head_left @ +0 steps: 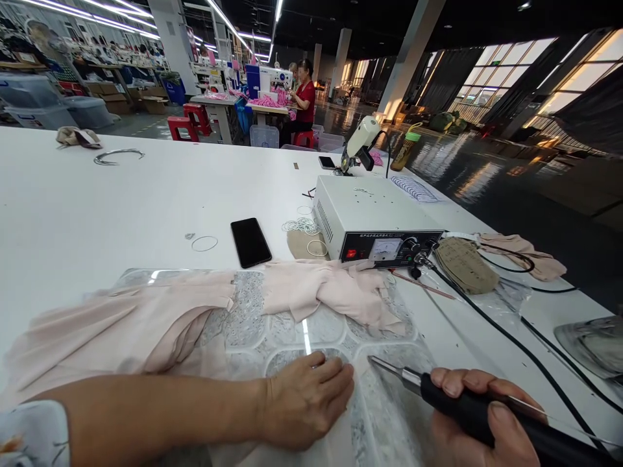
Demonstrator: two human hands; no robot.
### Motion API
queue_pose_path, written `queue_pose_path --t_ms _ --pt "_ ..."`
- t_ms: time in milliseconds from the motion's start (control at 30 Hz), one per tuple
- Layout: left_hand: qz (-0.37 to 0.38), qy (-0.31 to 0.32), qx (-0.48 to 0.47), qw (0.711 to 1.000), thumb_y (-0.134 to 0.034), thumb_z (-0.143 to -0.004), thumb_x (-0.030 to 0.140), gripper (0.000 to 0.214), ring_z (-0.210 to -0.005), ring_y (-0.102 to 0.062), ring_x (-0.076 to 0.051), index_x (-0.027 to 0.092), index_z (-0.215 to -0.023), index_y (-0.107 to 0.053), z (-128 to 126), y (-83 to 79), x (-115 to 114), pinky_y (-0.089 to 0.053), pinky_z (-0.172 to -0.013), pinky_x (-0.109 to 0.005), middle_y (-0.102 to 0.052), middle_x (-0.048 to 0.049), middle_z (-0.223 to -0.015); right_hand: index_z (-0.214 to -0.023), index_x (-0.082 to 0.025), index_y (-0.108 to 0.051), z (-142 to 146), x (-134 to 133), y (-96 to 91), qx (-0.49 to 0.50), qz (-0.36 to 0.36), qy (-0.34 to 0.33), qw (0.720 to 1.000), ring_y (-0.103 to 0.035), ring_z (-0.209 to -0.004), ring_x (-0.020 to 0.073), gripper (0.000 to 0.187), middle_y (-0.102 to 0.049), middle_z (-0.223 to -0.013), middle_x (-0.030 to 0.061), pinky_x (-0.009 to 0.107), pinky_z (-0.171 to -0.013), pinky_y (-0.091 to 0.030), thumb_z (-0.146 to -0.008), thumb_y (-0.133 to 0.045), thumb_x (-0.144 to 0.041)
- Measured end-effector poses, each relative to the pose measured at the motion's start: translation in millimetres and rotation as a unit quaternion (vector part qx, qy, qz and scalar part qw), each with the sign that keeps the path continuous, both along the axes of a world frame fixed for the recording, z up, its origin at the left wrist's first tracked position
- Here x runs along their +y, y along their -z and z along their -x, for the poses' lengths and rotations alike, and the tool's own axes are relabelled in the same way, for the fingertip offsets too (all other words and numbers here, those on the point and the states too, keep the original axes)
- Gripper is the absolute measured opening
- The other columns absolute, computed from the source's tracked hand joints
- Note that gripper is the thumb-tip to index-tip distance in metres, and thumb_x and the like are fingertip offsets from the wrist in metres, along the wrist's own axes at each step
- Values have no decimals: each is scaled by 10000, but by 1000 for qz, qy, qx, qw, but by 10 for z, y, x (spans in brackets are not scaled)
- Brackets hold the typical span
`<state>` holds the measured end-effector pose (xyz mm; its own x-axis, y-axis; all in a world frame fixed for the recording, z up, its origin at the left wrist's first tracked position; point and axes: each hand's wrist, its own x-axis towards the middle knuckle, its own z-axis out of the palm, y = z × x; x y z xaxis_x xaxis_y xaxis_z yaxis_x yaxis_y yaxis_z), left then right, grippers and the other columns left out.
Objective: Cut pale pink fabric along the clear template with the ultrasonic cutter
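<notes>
My left hand (309,402) lies with curled fingers on a thin piece of pale pink fabric (341,444), on top of a clear plastic lid (389,415) with rounded raised sections. Its fingertips are tucked out of sight. In my right hand (487,415) is a black-handled ultrasonic pen (462,402), its metal tip pointing left, close to the fabric's edge. Whether the tip touches anything I cannot tell. A stack of pale pink fabric (121,324) spreads at the left, and a crumpled pink piece (321,288) rests across the lid's far side.
A generator box (384,214) with a dial stands behind the lid; a black cable (487,318) runs from it along the right. A phone (250,242), white rings (302,226), a khaki pouch (467,264) and a clear container (591,344) lie around. A person (304,97) sits at a distant sewing machine.
</notes>
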<state>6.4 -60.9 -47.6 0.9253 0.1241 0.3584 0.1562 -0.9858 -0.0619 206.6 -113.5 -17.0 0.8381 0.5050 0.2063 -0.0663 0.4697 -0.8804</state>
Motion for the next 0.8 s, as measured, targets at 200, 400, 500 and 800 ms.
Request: queue_pose_path --t_ms 200,400,500,800 --pt "1 -4 -13 1000 -455 -929 161 307 -915 -547 -254 2 -1140 -611 -10 12 5 -391 -647 -346 -605 -190 -1152 -757 -216 -526 -16 -11 36 -15 -9 -26 999 -459 -541 124 123 -471 -686 -39 341 -517 -483 -650 -582 -237" --pt "-1 -6 -11 1000 -454 -927 153 298 -911 -552 -250 11 -1136 -614 -8 22 2 -397 -647 -345 -610 -186 -1147 -729 -222 -508 -29 -13 78 -46 -9 -50 998 -457 -553 130 101 -450 -684 -40 369 -557 -474 -717 -603 -250" --pt "-3 -4 -1 1000 -458 -926 164 296 -910 -560 -251 15 -1130 -614 -7 19 -2 -404 -654 -344 -613 -194 -1139 -731 -225 -515 -28 1 53 -37 -1 -51 998 -450 -550 131 84 -445 -681 -41 376 -567 -476 -709 -594 -241" --pt "-2 2 18 1000 -478 -920 187 325 -946 -567 -261 -1 -1154 -603 -4 3 4 -423 -688 -345 -600 -216 -1167 -717 -218 -497 97 -13 -34 15 -6 -88 996 -447 -512 117 111 -441 -657 -43 332 -498 -471 -641 -577 -216"
